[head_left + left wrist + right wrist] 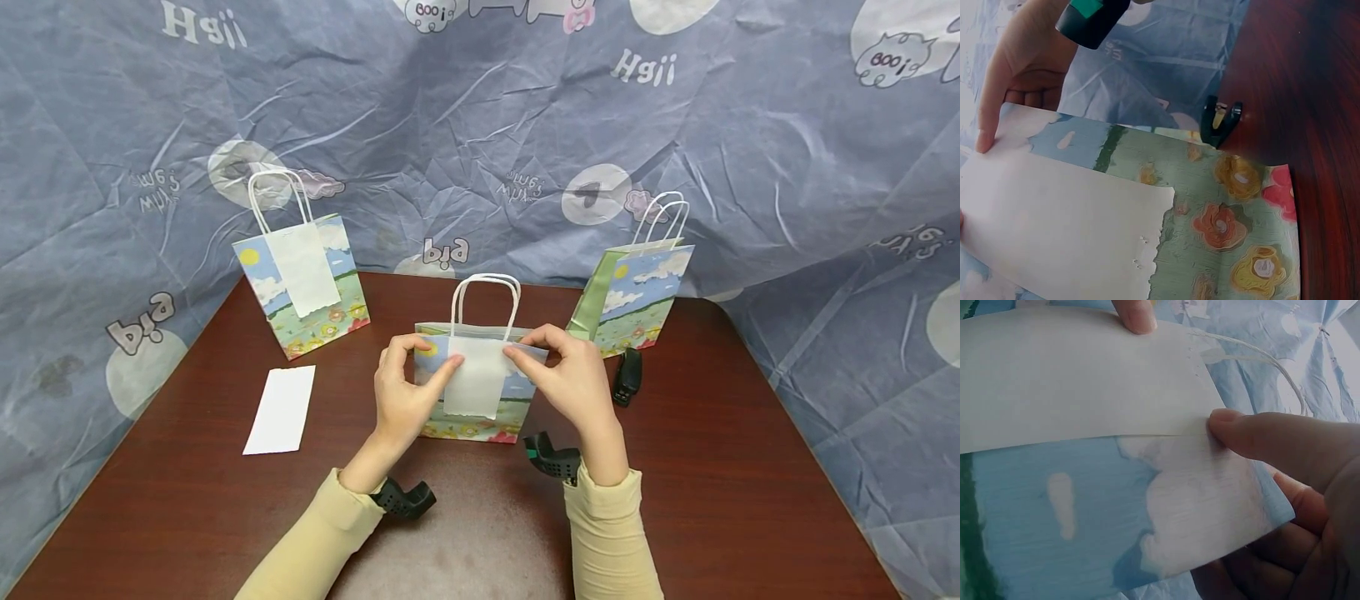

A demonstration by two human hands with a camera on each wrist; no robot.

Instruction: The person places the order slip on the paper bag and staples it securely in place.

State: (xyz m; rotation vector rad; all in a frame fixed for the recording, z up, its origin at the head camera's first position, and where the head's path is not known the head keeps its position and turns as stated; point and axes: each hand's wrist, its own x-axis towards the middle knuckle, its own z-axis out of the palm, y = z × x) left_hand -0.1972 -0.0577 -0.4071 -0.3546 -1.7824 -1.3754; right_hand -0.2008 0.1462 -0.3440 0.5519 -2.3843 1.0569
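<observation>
A small paper gift bag [472, 429] painted with sky, meadow and flowers stands at the middle of the table, its white handles [486, 279] upright. Against its front lies a white paper slip [474, 379] with a ragged lower edge. My left hand [405, 383] pinches the bag's left upper edge, the thumb on the slip's left side. At the right upper edge my right hand [573, 379] does the same, its thumb [1241, 428] on the slip's corner and its other fingers behind the bag's panel.
A matching bag [330, 325] with a white slip on its front stands at the back left. Another bag [645, 308] stands at the back right, with a black stapler [627, 377] in front of it. A loose white slip [281, 410] lies on the left of the table [712, 467].
</observation>
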